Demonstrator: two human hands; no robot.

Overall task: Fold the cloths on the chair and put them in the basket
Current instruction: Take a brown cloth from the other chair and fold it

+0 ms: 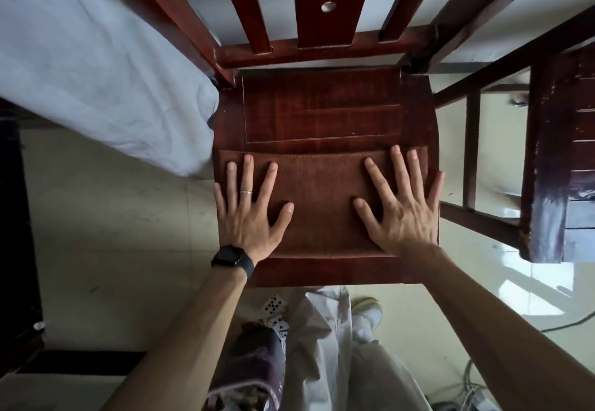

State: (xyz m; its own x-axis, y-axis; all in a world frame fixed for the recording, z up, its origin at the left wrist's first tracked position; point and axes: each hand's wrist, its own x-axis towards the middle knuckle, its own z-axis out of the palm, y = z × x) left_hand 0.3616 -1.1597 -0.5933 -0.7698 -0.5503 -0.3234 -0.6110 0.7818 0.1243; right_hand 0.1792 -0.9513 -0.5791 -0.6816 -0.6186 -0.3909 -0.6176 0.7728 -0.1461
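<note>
Cloth: a brown rectangle is laid flat on the front half of the chair seat; it appears to be folded at least once already.
Long axis: it runs from 9 o'clock to 3 o'clock, with a stitched edge at 12 o'clock and the near edge at 6 o'clock.
Left hand: it is pressed flat on the 9 o'clock half, fingers straight and spread towards 12 o'clock, with nothing gripped.
Right hand: it is pressed flat on the 3 o'clock half, likewise spread and gripping nothing; the little finger is laid along the cloth's 3 o'clock end.
Key relation: each short end lies just outboard of one hand, so neither hand is favoured.
Step judged: the fold is being smoothed; a further fold would likely be made across the long axis, one short end carried over the other.
Basket: none can be made out.
Surroundings: a watch and a ring are worn on the left arm; a pale sheet hangs at 10 o'clock; a purple bundle is seen at 6 o'clock.
</note>
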